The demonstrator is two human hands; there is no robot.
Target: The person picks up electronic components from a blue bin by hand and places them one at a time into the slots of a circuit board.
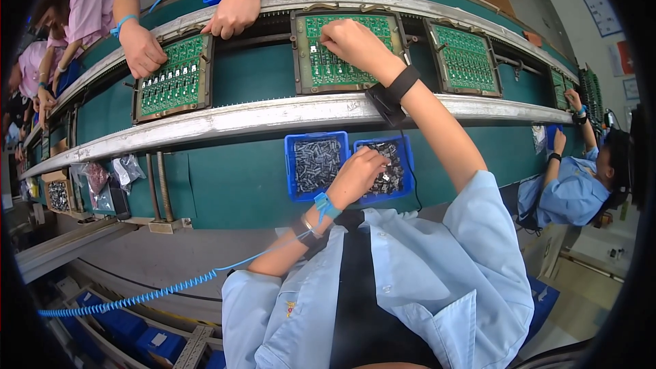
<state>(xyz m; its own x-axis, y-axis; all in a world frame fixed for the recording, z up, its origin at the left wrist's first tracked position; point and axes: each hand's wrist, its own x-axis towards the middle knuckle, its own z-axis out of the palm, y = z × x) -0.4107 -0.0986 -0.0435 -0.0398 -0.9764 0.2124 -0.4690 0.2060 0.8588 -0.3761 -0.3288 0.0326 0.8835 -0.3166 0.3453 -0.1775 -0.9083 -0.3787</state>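
Observation:
My right hand (352,42) reaches forward over a green circuit board (335,61) held in a dark carrier on the conveyor line, fingertips pinched at its left-centre, on a small part too tiny to make out. My left hand (359,174) dips into the right one of two blue bins (404,164), fingers curled among small dark components. The left blue bin (290,164) holds several similar dark cylindrical parts. A blue wrist strap with a coiled blue cord (137,297) runs from my left wrist.
Another person's two hands (140,48) rest at a second board carrier (174,78) on the left. A third board carrier (465,58) lies to the right. A seated person (574,191) works at the right. Metal rails (273,115) edge the conveyor.

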